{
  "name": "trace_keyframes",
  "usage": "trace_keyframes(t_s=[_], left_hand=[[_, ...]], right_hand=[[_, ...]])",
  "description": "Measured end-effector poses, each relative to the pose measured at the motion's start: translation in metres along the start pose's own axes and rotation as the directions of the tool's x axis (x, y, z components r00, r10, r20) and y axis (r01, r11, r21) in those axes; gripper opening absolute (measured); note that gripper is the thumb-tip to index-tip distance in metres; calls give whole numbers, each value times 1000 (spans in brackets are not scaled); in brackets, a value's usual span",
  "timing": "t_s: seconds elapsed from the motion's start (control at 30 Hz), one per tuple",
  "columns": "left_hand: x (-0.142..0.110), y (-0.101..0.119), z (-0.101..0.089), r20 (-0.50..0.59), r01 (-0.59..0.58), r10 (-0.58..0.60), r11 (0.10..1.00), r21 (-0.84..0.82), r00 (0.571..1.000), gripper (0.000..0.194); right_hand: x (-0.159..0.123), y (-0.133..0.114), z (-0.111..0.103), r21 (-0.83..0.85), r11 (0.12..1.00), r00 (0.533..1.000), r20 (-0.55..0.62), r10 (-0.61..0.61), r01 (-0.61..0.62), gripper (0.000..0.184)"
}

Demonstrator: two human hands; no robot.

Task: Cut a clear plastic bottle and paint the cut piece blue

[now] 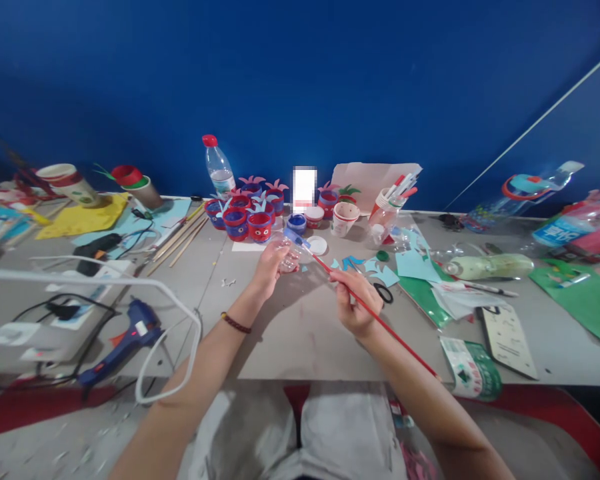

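Note:
My left hand (271, 269) is closed around a small clear piece of plastic bottle (291, 257), held just above the table. In my right hand (356, 300) is a long red-handled paintbrush (397, 341), gripped like a pen. The brush end reaches the plastic piece, where blue colour shows along the upper edge; whether it is on the bristles or the plastic is hard to tell. Behind my hands stand an open jar of blue paint (297, 224) and a jar of red paint (314, 217). A white lid (318, 246) lies beside them.
Painted red and purple cups (259, 227) with leaf-like tops cluster at the back, near a red-capped bottle (219, 167). To the left are wooden sticks (179, 241), a blue glue gun (130, 338) and a white cable (196, 333). Rightward lie scissors (383, 293), blue paper scraps (417, 260) and plastic bottles (495, 267).

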State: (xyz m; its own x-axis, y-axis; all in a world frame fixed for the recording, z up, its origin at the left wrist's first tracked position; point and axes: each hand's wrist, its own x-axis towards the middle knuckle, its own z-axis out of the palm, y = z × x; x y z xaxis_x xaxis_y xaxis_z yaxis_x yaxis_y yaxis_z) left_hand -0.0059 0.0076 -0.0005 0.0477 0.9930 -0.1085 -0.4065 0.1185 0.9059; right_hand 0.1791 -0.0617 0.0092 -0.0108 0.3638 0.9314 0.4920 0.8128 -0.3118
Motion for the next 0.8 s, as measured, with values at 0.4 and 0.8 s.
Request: trace_keyframes(t_s=[0.4,0.8], left_hand=[[0,0,1,-41,1,3,995,104,999,49],[0,1,1,-74,26,-18,994,105,997,49]], right_hand=[[-5,6,1,-79,997,998,68,-10,15,29],[2,2,-2,-131,983,987,107,-117,131,30]])
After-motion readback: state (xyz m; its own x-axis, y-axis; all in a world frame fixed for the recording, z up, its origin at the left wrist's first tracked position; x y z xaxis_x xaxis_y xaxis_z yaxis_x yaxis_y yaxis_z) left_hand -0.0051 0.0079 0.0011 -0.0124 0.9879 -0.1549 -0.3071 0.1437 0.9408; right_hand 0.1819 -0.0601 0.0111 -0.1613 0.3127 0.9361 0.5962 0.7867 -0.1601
